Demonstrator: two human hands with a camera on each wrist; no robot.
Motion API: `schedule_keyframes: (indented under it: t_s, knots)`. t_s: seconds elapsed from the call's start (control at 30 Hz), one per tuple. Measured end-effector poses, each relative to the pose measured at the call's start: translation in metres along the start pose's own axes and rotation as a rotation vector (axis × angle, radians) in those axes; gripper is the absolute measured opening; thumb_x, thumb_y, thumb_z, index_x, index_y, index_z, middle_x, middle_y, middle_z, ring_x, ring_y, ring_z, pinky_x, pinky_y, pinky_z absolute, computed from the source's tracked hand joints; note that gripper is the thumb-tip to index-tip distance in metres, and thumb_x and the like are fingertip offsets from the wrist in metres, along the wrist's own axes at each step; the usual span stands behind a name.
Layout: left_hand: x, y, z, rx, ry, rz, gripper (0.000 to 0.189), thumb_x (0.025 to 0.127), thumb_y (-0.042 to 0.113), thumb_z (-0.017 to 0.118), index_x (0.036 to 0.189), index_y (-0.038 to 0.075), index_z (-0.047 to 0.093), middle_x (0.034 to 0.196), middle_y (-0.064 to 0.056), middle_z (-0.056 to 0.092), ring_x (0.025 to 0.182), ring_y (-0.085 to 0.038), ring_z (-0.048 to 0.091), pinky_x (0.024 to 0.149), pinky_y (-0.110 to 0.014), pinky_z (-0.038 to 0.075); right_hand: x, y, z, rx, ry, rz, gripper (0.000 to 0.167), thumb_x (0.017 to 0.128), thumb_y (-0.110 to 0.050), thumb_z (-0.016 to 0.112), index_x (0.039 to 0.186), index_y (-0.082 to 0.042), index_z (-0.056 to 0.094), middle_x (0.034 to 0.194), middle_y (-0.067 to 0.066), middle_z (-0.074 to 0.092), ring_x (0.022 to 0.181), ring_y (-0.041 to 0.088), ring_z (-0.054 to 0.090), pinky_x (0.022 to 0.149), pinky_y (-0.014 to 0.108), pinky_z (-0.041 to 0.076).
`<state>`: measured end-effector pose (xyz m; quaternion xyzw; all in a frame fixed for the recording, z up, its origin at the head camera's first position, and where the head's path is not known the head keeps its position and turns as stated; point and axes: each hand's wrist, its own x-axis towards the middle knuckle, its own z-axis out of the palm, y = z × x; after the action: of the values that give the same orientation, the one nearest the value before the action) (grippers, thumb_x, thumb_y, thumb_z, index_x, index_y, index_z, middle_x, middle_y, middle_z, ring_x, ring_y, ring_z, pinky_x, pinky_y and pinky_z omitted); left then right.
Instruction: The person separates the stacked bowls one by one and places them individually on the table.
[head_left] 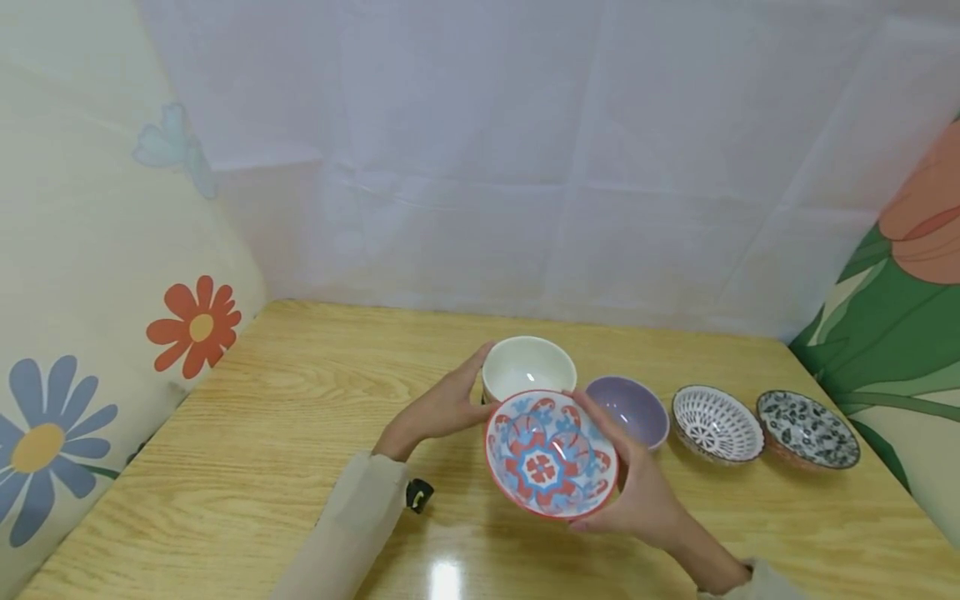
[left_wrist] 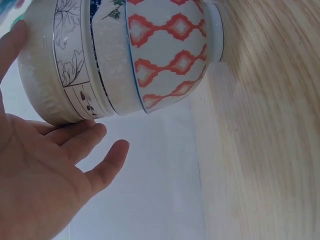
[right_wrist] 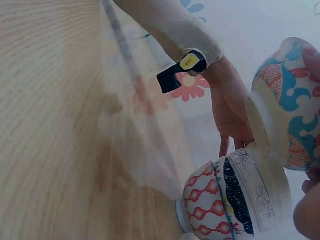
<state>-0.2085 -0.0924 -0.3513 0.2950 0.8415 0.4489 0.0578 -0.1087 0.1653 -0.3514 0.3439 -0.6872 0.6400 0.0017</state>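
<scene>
My right hand (head_left: pixel 637 496) grips a red-rimmed bowl (head_left: pixel 551 458) by its right side, tilted so the red and blue flower pattern inside faces me. Behind it stands a stack of nested bowls, topped by a cream-white bowl (head_left: pixel 528 362). My left hand (head_left: pixel 442 404) holds that top bowl at its left side, thumb near and fingers farther back. Lowest in the stack is a bowl with red diamond shapes (left_wrist: pixel 170 55), its foot on the table. In the right wrist view the patterned bowl's foot overlaps the stack's top rim.
To the right, in a row on the wooden table (head_left: pixel 300 400), stand a purple bowl (head_left: pixel 630 408), a black-and-white patterned bowl (head_left: pixel 716 421) and a dark leaf-patterned bowl (head_left: pixel 806 429). A pale cloth (head_left: pixel 465 167) hangs behind the table; floral cloth (head_left: pixel 90 250) borders the sides.
</scene>
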Motion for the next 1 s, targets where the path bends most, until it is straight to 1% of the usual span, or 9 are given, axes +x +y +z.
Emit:
schedule_keyframes:
  t_s: [0.17, 0.3, 0.37, 0.57, 0.6, 0.77, 0.83, 0.93, 1.0]
  knots:
    - [0.0, -0.001, 0.0, 0.022, -0.002, -0.013, 0.092, 0.085, 0.031, 0.072, 0.154, 0.016, 0.014, 0.154, -0.01, 0.031, 0.139, -0.028, 0.034, 0.11, -0.054, 0.032, -0.006, 0.005, 0.004, -0.026, 0.0, -0.006, 0.12, 0.051, 0.011, 0.083, 0.151, 0.002, 0.016, 0.155, 0.019, 0.023, 0.131, 0.008, 0.043, 0.1, 0.023, 0.044]
    - [0.0, -0.001, 0.0, 0.015, 0.005, -0.026, 0.095, 0.083, 0.036, 0.074, 0.154, 0.018, 0.013, 0.153, -0.009, 0.032, 0.139, -0.028, 0.035, 0.109, -0.054, 0.034, -0.011, 0.009, 0.006, -0.055, 0.001, 0.022, 0.121, 0.051, 0.008, 0.085, 0.151, 0.001, 0.017, 0.155, 0.025, 0.019, 0.134, 0.005, 0.038, 0.105, 0.02, 0.039]
    - [0.0, -0.001, 0.0, 0.013, 0.006, -0.027, 0.096, 0.082, 0.037, 0.074, 0.154, 0.018, 0.014, 0.153, -0.009, 0.033, 0.138, -0.028, 0.035, 0.109, -0.054, 0.034, -0.013, 0.012, 0.006, -0.057, -0.001, 0.039, 0.121, 0.051, 0.006, 0.086, 0.151, 0.0, 0.018, 0.155, 0.022, 0.02, 0.134, 0.004, 0.037, 0.105, 0.019, 0.038]
    - [-0.001, 0.001, 0.0, -0.008, -0.004, -0.004, 0.095, 0.083, 0.032, 0.075, 0.154, 0.016, 0.014, 0.151, -0.011, 0.036, 0.138, -0.029, 0.036, 0.11, -0.054, 0.033, -0.02, 0.02, 0.009, -0.071, -0.032, 0.045, 0.119, 0.053, 0.006, 0.086, 0.151, 0.001, 0.017, 0.155, 0.018, 0.023, 0.132, 0.003, 0.04, 0.105, 0.02, 0.038]
    - [-0.001, 0.001, 0.0, -0.008, -0.004, -0.003, 0.095, 0.083, 0.032, 0.075, 0.154, 0.015, 0.015, 0.151, -0.011, 0.036, 0.138, -0.029, 0.036, 0.11, -0.054, 0.033, -0.021, 0.022, 0.01, -0.079, -0.038, 0.04, 0.12, 0.053, 0.006, 0.086, 0.151, 0.002, 0.017, 0.155, 0.02, 0.023, 0.133, 0.004, 0.039, 0.106, 0.019, 0.037]
    - [-0.001, 0.001, 0.0, 0.015, 0.002, -0.02, 0.096, 0.082, 0.032, 0.075, 0.154, 0.012, 0.015, 0.152, -0.011, 0.034, 0.14, -0.027, 0.033, 0.112, -0.051, 0.031, -0.025, 0.026, 0.014, -0.128, -0.014, 0.105, 0.12, 0.052, -0.002, 0.089, 0.152, -0.005, 0.022, 0.154, 0.024, 0.023, 0.133, -0.001, 0.035, 0.107, 0.015, 0.032]
    - [-0.001, 0.001, 0.001, 0.023, 0.008, -0.019, 0.095, 0.083, 0.033, 0.075, 0.153, 0.01, 0.015, 0.153, -0.013, 0.033, 0.14, -0.029, 0.032, 0.113, -0.051, 0.03, -0.027, 0.029, 0.016, -0.142, -0.008, 0.121, 0.119, 0.052, -0.004, 0.089, 0.152, -0.008, 0.024, 0.154, 0.026, 0.021, 0.135, -0.004, 0.032, 0.107, 0.013, 0.029]
    - [-0.001, 0.002, 0.001, 0.029, 0.008, -0.031, 0.096, 0.083, 0.033, 0.074, 0.153, 0.008, 0.014, 0.155, -0.014, 0.029, 0.142, -0.03, 0.029, 0.113, -0.052, 0.028, -0.03, 0.035, 0.017, -0.128, -0.012, 0.131, 0.118, 0.053, -0.004, 0.089, 0.151, -0.008, 0.024, 0.154, 0.028, 0.018, 0.136, -0.005, 0.028, 0.108, 0.012, 0.025]
    - [-0.001, 0.002, 0.001, 0.03, 0.007, -0.03, 0.096, 0.083, 0.033, 0.074, 0.153, 0.008, 0.014, 0.155, -0.015, 0.027, 0.142, -0.031, 0.028, 0.113, -0.053, 0.028, -0.032, 0.038, 0.019, -0.104, -0.016, 0.141, 0.118, 0.053, -0.003, 0.089, 0.151, -0.006, 0.023, 0.154, 0.029, 0.016, 0.136, -0.006, 0.029, 0.108, 0.011, 0.025]
